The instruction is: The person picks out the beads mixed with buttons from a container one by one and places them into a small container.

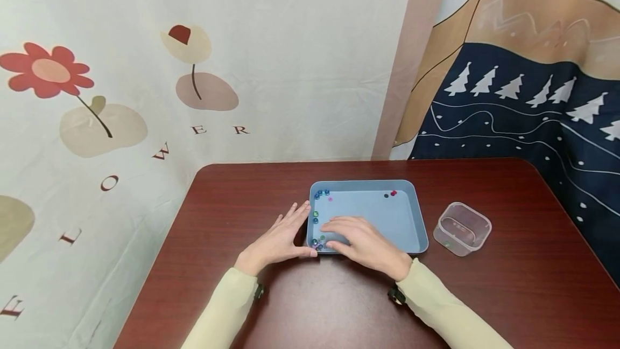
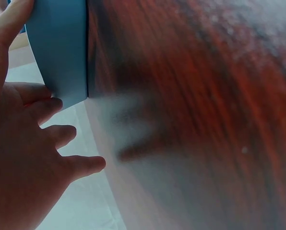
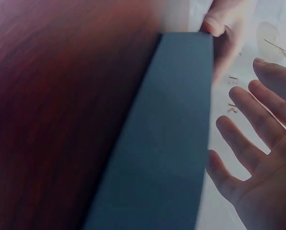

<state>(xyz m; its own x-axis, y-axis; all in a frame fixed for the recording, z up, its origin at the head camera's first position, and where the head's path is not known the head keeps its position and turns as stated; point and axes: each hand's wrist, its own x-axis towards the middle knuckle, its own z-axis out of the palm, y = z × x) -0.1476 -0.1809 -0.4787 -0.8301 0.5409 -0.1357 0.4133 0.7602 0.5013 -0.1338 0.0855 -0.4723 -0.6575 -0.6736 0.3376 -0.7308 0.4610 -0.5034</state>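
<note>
A shallow blue tray (image 1: 373, 209) lies on the table with small shiny round beads along its left side and in its near left corner. My left hand (image 1: 278, 237) is at the tray's left end, fingers extended along the outer wall and thumb at the near left corner. In the left wrist view, its fingers are spread, fingertips right at the tray wall. My right hand (image 1: 360, 240) hovers over the near left part of the tray, fingers loosely bent and apart. Just left of its fingertips are the corner beads (image 1: 317, 243). No bead shows between its fingers.
Right of the tray stands a clear plastic container (image 1: 462, 229) with a small green spot low inside. Dark and red beads (image 1: 393, 193) sit near the tray's far right, blue beads (image 1: 319, 193) at its far left. A curtain hangs behind the brown table (image 1: 232, 193).
</note>
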